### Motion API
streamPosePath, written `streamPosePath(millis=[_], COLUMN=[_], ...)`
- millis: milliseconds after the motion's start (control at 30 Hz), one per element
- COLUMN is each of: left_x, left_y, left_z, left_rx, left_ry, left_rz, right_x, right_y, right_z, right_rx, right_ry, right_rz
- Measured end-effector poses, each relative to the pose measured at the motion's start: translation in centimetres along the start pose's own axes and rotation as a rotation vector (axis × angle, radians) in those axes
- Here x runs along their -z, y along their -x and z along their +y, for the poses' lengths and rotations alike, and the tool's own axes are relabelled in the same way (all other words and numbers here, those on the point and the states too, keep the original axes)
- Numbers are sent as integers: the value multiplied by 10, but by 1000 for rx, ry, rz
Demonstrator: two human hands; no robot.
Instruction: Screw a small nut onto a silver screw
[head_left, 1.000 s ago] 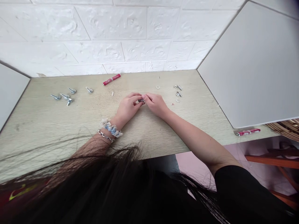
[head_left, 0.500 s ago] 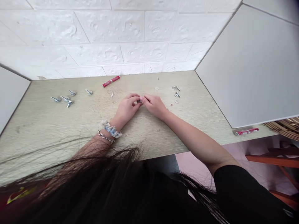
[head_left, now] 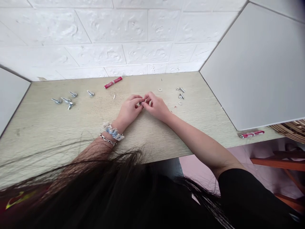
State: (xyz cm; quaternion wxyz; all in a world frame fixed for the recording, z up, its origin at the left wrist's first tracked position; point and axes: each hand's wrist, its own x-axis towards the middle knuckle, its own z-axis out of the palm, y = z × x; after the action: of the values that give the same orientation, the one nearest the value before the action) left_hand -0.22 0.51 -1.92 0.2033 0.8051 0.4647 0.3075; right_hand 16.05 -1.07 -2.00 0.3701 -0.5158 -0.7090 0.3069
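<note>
My left hand (head_left: 130, 109) and my right hand (head_left: 155, 105) meet over the middle of the table. Between their fingertips is a small dark-silver bolt (head_left: 141, 102), mostly hidden by the fingers. The left thumb and fingers pinch it from the left. From the right, my right thumb and index finger close on its other end, with the index finger arched. To the right lie bolts (head_left: 182, 90) with nuts, a flat washer (head_left: 160, 90) and another washer (head_left: 180, 103). At the left, several bolts (head_left: 56, 101) with parts on their shanks lie on the wood.
A red tube-like piece (head_left: 113, 82) lies near the white brick wall (head_left: 133, 27). Another red piece (head_left: 251, 134) sits at the table's (head_left: 152, 143) right front edge, by a grey panel (head_left: 259, 70) and a wicker basket (head_left: 290, 129). Long dark hair hangs across the lower view.
My right fingers have shifted on the bolt; the index finger is now raised and arched, showing a gap above the thumb. My left hand stays almost still.
</note>
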Motion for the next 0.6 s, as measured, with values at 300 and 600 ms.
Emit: streamPosePath(millis=[300,600], left_x=[1,0], left_y=[-1,-1], left_z=[1,1], left_rx=[9,-5], left_ry=[18,21], left_rz=[-7,-11], right_x=[3,4], right_y=[-3,-2], right_z=[1,-4], right_rx=[3,-20], right_ry=[88,110], right_rz=[-15,-26])
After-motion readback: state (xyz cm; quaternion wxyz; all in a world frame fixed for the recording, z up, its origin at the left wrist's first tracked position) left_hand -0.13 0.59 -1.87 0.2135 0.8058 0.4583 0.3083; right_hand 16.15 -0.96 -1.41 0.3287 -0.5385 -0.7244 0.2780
